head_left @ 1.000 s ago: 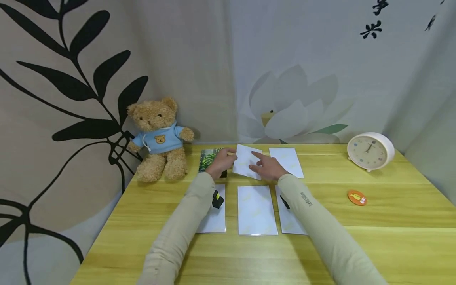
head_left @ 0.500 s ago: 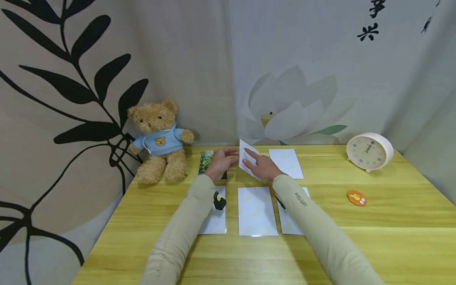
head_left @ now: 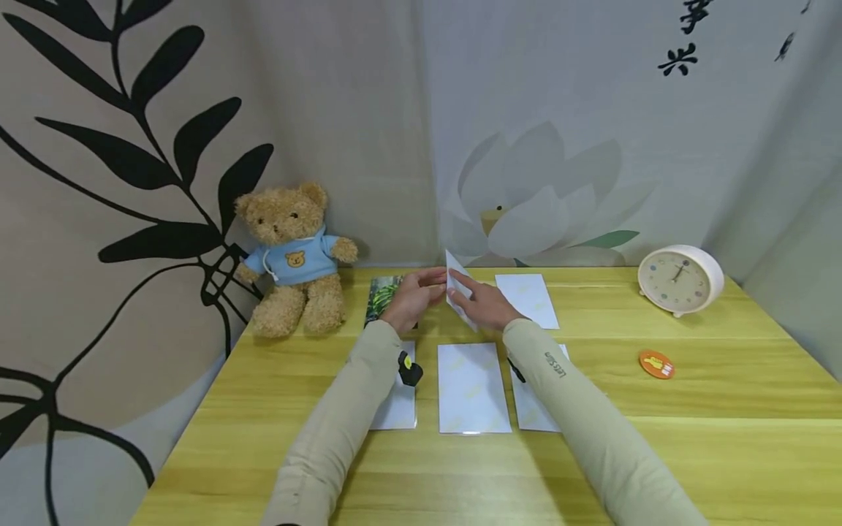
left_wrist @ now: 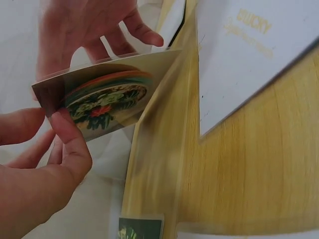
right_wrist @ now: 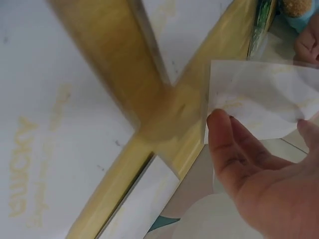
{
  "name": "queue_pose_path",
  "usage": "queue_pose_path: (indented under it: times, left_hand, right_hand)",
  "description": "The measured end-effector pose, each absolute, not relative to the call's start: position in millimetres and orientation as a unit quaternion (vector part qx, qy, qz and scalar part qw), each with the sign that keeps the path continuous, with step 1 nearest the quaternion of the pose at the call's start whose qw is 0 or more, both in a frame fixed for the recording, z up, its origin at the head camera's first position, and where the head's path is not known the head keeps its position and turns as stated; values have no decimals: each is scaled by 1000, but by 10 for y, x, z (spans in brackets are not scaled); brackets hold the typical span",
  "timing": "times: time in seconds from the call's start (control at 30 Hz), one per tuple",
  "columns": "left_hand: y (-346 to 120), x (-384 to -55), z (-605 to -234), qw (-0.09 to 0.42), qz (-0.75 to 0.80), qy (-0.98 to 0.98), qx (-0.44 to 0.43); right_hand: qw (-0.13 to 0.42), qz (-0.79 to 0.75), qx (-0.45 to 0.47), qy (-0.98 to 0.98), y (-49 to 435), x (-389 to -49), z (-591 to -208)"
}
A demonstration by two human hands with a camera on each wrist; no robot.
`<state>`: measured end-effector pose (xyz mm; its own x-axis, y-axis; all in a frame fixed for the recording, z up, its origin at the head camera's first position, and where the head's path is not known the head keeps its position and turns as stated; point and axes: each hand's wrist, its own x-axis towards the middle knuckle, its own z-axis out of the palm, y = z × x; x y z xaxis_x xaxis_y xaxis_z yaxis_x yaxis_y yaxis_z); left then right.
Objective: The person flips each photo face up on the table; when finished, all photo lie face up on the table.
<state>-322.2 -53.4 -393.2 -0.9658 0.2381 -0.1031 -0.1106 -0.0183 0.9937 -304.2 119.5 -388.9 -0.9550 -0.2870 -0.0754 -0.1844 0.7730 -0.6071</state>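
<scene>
Both hands meet at a card (head_left: pixel 452 264) standing upright near the table's back edge. Its picture side (left_wrist: pixel 117 102), a round dish-like shape with green leaves and a red centre, faces my left hand. My left hand (head_left: pixel 409 301) pinches one edge between thumb and forefinger. Against the white back (right_wrist: pixel 259 99) rest the fairly straight fingertips of my right hand (head_left: pixel 490 305). Under the left hand lies a face-up card (head_left: pixel 381 294) with green foliage, partly hidden. White-backed cards lie flat nearby: one at back right (head_left: pixel 528 301), one front middle (head_left: pixel 473 387), two more partly under the forearms.
At the back left sits a teddy bear (head_left: pixel 296 259) in a blue top. A round white clock (head_left: pixel 680 279) stands at the back right, with an orange disc (head_left: pixel 656 364) in front of it. Behind the wooden table (head_left: pixel 723 453) hangs a printed curtain (head_left: pixel 355 131).
The card has turned from leaning with its white back towards the head camera to nearly edge-on and upright. Both hands have shifted slightly with it, and the right hand has moved a little left.
</scene>
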Motion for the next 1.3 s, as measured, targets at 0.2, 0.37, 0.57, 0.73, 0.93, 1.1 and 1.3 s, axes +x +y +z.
queue_pose_path:
  times: [0.2,0.37,0.57,0.73,0.93,1.1,1.3]
  left_hand:
    - [-505,-3221,-3955,135,719,680,48]
    - [-495,-3209,-3948,161,720,673,43]
    - [-517,-3207,-3925,185,722,666,37]
    - [-546,-3237,-3899,197,728,655,54]
    - [-601,-3223,-3906,167,679,714,43]
    - [-648,-3234,-3894,152,648,746,30]
    - [-692,-3225,-3834,127,644,754,33]
  right_hand:
    - [103,-374,-115,914,1236,-3019,-3853]
    - [136,-502,-98,849,1254,-3005,-3797]
    - [157,-611,-94,770,1241,-2994,-3737]
    - [152,-650,-91,739,1238,-3015,-3735]
    - [91,-676,-70,728,1251,-2994,-3700]
    - [11,-698,-32,716,1295,-3004,-3732]
    - [-51,-666,10,744,1352,-3002,-3802]
